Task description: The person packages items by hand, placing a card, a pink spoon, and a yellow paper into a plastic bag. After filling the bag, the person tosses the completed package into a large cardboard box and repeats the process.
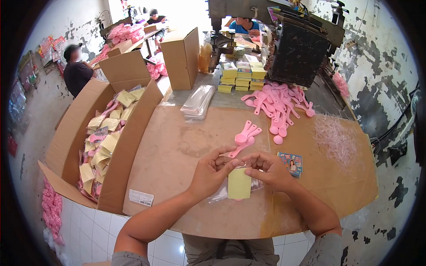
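Observation:
My left hand point(214, 172) is closed at the top of a clear plastic bag point(218, 194), thumb and fingers pinched together. My right hand point(267, 169) pinches the top right of the same bag. A yellow-green card point(239, 183) lies in or over the bag, between the two hands. Just beyond the fingers lies a small group of pink spoons point(244, 136) on the cardboard. To the right of my right hand is a blue printed card stack point(291, 164).
An open carton point(124, 154) of packed bags stands left. Further back are empty bags point(198, 102), a closed-sided box point(179, 57), card stacks point(243, 73), a pink spoon pile point(277, 104) and a black machine point(297, 53). Plastic strands point(335, 137) lie right. Several people are in the background.

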`<action>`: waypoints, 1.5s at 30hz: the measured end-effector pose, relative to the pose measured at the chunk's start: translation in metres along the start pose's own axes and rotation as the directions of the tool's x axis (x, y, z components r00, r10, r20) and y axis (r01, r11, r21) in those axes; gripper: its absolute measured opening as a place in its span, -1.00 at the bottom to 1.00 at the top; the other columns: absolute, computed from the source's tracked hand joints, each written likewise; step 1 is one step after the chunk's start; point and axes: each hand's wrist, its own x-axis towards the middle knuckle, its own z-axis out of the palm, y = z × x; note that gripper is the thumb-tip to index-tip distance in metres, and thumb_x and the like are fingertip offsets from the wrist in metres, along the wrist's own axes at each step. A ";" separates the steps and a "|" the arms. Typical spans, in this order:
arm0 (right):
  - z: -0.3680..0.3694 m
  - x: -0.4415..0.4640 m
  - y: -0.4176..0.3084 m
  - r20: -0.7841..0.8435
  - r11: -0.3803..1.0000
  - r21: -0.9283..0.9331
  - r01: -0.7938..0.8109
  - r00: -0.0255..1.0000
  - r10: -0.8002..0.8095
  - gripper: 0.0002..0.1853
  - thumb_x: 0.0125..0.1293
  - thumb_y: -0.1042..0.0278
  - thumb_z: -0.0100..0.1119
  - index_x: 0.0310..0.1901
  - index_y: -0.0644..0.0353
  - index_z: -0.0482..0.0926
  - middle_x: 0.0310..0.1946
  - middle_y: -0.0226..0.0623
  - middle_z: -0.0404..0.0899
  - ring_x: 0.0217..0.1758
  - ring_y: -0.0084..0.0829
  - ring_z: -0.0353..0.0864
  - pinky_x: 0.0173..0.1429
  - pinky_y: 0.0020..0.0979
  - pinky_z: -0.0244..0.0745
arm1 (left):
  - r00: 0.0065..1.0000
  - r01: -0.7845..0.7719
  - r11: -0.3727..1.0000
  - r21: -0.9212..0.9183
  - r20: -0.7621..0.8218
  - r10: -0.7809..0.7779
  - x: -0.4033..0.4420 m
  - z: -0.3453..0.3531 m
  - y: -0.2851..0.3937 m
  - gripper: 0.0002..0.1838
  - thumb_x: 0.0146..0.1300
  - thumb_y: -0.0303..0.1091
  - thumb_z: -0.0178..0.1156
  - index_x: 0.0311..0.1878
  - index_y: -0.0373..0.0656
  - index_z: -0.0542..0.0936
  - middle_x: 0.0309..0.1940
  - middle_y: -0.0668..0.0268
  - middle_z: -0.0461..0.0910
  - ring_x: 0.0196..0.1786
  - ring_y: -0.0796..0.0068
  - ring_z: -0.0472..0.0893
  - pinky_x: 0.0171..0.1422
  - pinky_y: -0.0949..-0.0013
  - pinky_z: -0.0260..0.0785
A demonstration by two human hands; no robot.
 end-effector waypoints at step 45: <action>-0.034 -0.006 0.013 -0.110 0.998 -0.060 0.023 0.993 -0.030 -0.82 0.46 0.50 0.29 0.01 0.32 0.75 -0.15 -0.40 0.72 -0.15 -0.67 0.64 -0.05 -0.53 0.55 | 0.985 0.042 0.990 0.135 0.161 -0.064 0.009 -0.012 -0.003 -0.72 0.51 -0.53 0.20 0.21 -0.31 0.71 0.02 0.20 0.79 0.01 0.53 0.74 0.13 0.41 0.64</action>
